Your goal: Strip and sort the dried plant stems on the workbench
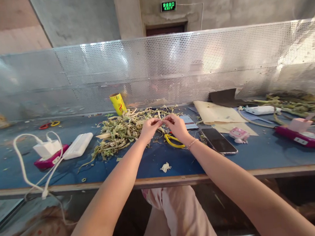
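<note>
My left hand [149, 129] and my right hand [176, 126] meet fingertip to fingertip above the bench. Both are closed in a pinch, and what lies between the fingers is too small to make out. Left of them, partly behind my left hand, spreads a heap of dried plant strips and stems [115, 140]. Yellow scissor-like handles [173, 143] lie just under my right hand, the rest hidden by it. A flat light-blue card or screen [188, 122] sits behind my right wrist. Close to the bench's front edge is a crumpled pale scrap [165, 167].
On the left are a white power bank [78, 145], a magenta power strip [49, 161] with white cables, and red-and-yellow-handled scissors [49, 124]. A yellow tube [118, 103] stands behind the heap. Rightward lie a phone [218, 140], a pink figure [239, 135] and another power strip [302, 137].
</note>
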Demonstrator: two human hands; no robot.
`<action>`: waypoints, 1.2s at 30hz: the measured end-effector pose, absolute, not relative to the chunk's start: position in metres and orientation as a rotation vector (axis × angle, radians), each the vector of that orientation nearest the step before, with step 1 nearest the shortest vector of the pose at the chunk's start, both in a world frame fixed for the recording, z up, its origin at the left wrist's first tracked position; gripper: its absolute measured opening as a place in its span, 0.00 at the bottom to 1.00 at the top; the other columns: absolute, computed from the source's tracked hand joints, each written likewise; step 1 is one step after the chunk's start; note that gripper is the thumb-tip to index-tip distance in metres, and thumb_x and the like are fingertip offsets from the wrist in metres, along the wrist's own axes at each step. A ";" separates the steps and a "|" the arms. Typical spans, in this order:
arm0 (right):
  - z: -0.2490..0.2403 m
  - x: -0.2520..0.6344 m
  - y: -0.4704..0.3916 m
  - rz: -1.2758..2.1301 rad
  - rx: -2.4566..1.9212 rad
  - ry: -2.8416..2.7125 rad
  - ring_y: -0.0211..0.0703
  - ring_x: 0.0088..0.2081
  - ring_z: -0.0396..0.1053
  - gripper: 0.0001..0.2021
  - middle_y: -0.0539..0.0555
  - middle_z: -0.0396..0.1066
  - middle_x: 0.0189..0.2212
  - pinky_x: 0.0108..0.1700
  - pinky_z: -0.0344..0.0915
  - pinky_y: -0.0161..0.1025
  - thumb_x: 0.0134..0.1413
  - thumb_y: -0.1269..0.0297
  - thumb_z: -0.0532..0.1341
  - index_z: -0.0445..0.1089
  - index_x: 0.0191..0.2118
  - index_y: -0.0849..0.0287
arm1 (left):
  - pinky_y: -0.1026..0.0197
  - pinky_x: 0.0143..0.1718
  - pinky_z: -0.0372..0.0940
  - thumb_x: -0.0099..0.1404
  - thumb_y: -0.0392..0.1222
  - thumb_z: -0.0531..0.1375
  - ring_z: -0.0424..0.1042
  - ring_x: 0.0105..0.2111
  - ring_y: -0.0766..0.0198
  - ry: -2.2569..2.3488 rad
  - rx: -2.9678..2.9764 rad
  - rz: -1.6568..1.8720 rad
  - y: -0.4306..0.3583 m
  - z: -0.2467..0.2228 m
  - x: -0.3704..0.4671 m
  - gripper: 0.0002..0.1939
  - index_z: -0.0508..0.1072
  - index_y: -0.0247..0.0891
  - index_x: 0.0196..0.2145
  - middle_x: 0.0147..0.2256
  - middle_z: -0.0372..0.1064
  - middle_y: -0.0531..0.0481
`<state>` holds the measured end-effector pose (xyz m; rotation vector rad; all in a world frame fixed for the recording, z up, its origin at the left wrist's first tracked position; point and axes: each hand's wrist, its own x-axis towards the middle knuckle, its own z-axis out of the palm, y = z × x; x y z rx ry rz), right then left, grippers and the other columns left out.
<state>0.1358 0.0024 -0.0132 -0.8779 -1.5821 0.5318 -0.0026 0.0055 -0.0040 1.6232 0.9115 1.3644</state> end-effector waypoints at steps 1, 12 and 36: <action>-0.013 0.136 0.003 0.567 -0.884 -1.560 0.36 0.23 0.61 0.06 0.49 0.66 0.21 0.30 0.60 0.36 0.45 0.60 0.57 0.65 0.26 0.57 | 0.62 0.36 0.62 0.48 0.45 0.62 0.68 0.29 0.66 0.926 1.650 1.359 0.005 -0.004 -0.003 0.11 0.73 0.35 0.27 0.26 0.70 0.50; -0.019 0.132 0.011 0.950 -0.821 -1.422 0.32 0.18 0.59 0.11 0.44 0.62 0.15 0.23 0.57 0.33 0.37 0.56 0.61 0.63 0.26 0.58 | 0.63 0.34 0.62 0.44 0.43 0.64 0.67 0.28 0.66 0.965 1.746 1.330 0.015 -0.012 -0.002 0.10 0.71 0.34 0.23 0.25 0.69 0.51; -0.024 0.131 0.015 1.103 -0.811 -1.365 0.32 0.20 0.63 0.13 0.46 0.66 0.18 0.25 0.61 0.33 0.35 0.56 0.63 0.66 0.27 0.59 | 0.62 0.33 0.60 0.48 0.40 0.59 0.66 0.26 0.65 1.069 1.809 1.306 0.011 -0.010 -0.002 0.05 0.71 0.35 0.22 0.23 0.68 0.50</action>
